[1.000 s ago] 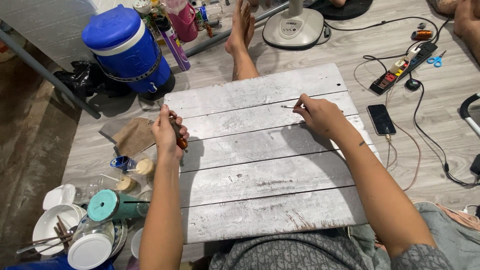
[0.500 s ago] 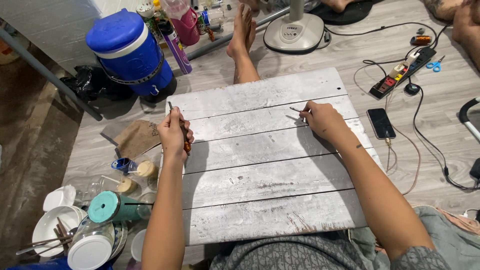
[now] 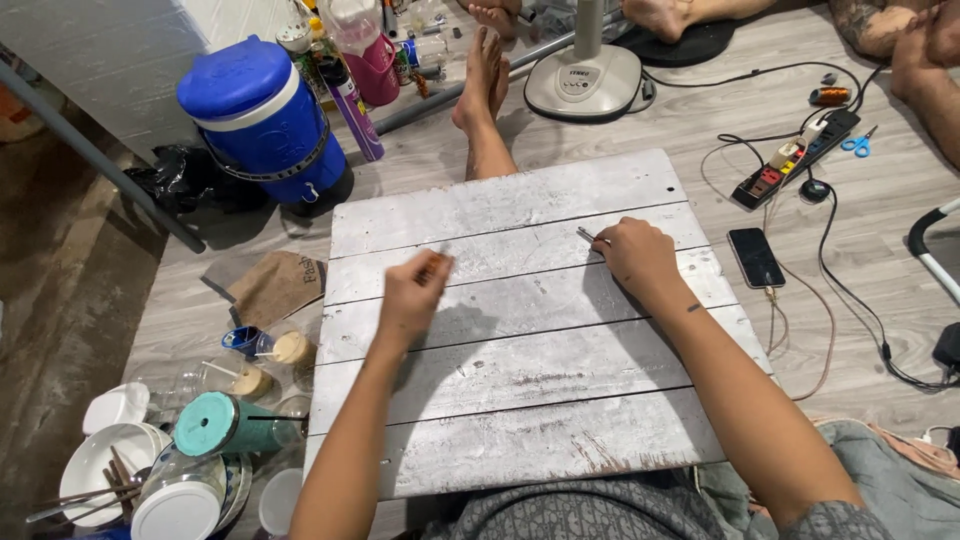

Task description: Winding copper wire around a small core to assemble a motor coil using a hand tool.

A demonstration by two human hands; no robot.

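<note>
Two bare hands work over a whitewashed square board of wooden planks (image 3: 520, 370) lying across the person's lap. At the near left a clutter of white bowls (image 3: 100, 470), a teal-lidded cup (image 3: 215, 425) and small jars of pale paste (image 3: 290, 348) crowds the board's left edge, with a blue round water cooler (image 3: 265, 120) farther off. The left hand (image 3: 415, 295) is closed round a small brown tool (image 3: 434, 266), blurred, above the second plank. The right hand (image 3: 637, 255) is pinched shut on a thin metal nail (image 3: 587, 236) whose tip rests on the board. To the right lie a black phone (image 3: 755, 257), a black power strip (image 3: 795, 160) with trailing cables and blue-handled scissors (image 3: 855, 143). At the far side stands a white fan base (image 3: 585, 80).
</note>
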